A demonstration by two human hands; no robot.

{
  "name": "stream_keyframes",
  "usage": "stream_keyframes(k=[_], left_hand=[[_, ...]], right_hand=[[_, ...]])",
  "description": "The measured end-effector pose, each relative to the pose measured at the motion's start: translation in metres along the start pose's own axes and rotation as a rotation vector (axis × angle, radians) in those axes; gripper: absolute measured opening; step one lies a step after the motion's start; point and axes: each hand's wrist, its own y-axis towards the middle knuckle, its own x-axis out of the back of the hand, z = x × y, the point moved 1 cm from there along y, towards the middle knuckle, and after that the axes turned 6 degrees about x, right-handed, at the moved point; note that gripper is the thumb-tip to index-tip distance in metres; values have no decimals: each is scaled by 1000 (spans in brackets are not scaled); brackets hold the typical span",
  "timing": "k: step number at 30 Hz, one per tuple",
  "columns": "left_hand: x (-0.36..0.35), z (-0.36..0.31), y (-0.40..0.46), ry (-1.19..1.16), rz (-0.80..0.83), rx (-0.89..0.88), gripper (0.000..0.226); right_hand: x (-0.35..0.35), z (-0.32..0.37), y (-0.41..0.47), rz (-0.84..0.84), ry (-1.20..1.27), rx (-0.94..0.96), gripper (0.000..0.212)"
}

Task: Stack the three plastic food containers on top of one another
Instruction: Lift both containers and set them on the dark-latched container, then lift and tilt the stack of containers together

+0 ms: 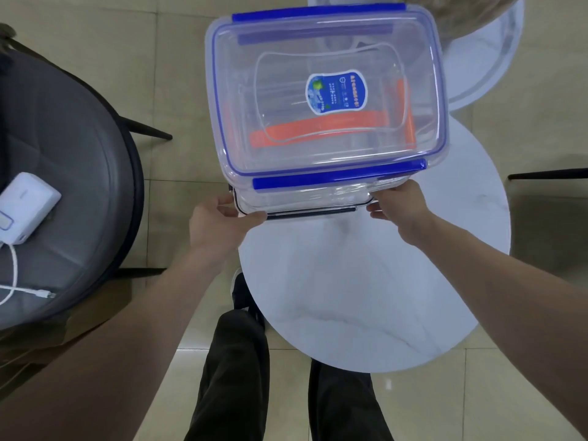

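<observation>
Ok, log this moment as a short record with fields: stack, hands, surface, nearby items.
stack: blue-clipped container on top, orange clips visible through it, black-clipped container at the bottom
left hand: grips the stack's near left corner
right hand: grips the near right corner
surface: round white table
nearby: white power bank with cable on grey chair

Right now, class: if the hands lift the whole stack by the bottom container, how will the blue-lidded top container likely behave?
The blue-lidded top container looks clear and empty, so it is probably light. It rests loose on smooth plastic, so it may slide if the stack tilts. The left hand and right hand grip only the lower container, so the top one seems apt to tip.
</observation>
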Motion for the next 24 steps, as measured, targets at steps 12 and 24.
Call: stream_keyframes(k=[12,24], left_hand=[[-11,-4,9,-6,-81,-52,65],[-16,3,5,37,-51,-77,49]], right_hand=[[-10,-21,6,-114,-52,-36,27],[-5,-40,4,-109,-36,-23,31]])
